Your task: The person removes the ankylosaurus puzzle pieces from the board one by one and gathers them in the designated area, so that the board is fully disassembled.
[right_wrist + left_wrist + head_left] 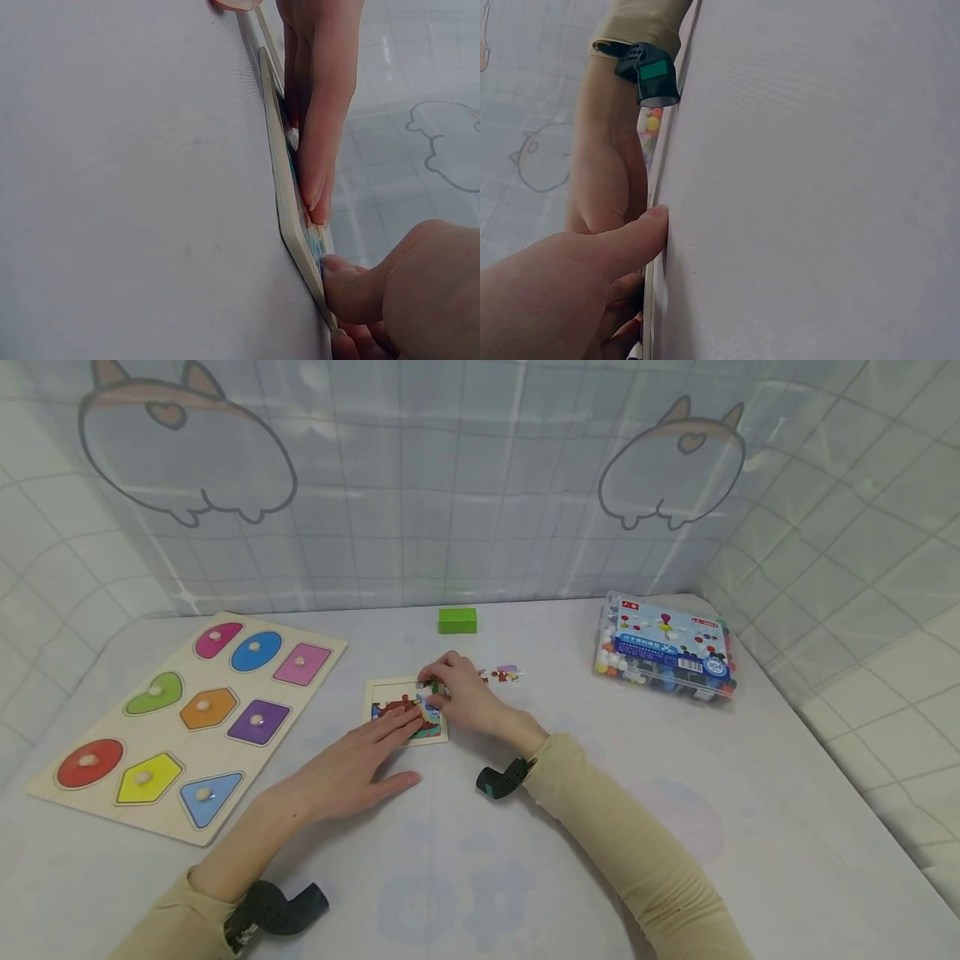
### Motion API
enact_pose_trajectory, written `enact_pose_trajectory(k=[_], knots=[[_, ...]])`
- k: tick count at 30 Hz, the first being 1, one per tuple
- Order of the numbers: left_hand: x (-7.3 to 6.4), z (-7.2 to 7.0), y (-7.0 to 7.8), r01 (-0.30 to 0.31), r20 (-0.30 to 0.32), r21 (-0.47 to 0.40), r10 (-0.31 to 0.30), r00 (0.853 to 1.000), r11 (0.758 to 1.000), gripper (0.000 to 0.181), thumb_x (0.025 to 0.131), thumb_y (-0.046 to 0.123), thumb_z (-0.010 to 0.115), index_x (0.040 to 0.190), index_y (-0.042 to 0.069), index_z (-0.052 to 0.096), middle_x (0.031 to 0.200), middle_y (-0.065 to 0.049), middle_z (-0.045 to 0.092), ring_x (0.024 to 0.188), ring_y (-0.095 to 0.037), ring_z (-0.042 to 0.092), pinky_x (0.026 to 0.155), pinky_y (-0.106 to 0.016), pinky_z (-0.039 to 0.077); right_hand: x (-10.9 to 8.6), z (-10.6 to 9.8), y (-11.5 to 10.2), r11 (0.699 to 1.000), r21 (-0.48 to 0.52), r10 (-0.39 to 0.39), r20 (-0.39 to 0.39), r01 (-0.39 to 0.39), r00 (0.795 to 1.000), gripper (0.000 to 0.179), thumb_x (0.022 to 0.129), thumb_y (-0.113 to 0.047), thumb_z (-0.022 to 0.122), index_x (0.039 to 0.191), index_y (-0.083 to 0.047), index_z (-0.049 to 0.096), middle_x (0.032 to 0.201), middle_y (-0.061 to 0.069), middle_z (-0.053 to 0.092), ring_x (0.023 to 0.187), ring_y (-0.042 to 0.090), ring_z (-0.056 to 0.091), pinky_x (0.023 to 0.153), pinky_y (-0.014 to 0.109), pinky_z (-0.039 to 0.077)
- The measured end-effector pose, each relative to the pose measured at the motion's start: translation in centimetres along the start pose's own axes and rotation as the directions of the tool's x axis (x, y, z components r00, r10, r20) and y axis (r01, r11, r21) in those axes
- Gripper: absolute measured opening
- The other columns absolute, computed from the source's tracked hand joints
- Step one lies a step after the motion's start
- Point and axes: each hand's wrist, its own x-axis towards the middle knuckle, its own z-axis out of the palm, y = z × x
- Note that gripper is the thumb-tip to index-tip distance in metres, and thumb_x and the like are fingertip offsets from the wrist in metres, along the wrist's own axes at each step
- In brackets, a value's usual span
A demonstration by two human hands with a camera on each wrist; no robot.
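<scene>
A small jigsaw puzzle in a pale wooden frame [369, 703] lies flat on the table, showing a brown figure over blue and green. My left hand [348, 772] rests its straight fingertips on the picture, with the thumb spread out on the near side. At the puzzle's upper right, my right hand [474, 697] pinches a dark and green puzzle piece [430, 687] between thumb and curled forefinger. In the right wrist view the right thumb [352, 289] sits right at the frame's edge. Several loose puzzle pieces [506, 674] lie just behind the right hand, partly hidden by it.
To the left lies a wooden peg board [258, 687] with several coloured knobbed shapes. A green block [457, 621] stands near the table's back edge. At the back right is a clear plastic box [666, 647] of coloured parts with a printed label.
</scene>
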Motion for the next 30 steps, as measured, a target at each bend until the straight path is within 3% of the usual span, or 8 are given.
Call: enact_pose_trajectory(k=[20,30], knots=[[-0.02,-0.04,0.04,-0.003,0.002,-0.005,0.003,1.0,1.0,0.074,0.097,0.046,0.061,0.155,0.008,0.036,0.163,-0.01,0.032,0.15,-0.031,0.028,0.119,-0.054,0.029,-0.01,0.14,0.06,1.0,-0.013,-0.02,-0.018,0.02,1.0,0.031,0.096,-0.008,0.065,0.127,-0.012,0.064,0.118,0.011,0.054,0.11,0.026,0.048,0.093,0.037,0.043],[-0.03,-0.08,0.02,0.007,0.008,-0.004,-0.007,1.0,1.0,0.075,0.096,0.048,0.061,0.155,0.009,0.036,0.162,-0.01,0.032,0.15,-0.031,0.028,0.119,-0.054,0.029,-0.03,0.1,0.07,0.999,0.042,-0.016,-0.034,0.017,0.999,0.031,0.095,-0.004,0.066,0.125,-0.009,0.064,0.115,0.011,0.053,0.103,0.022,0.053,0.093,0.032,0.047]])
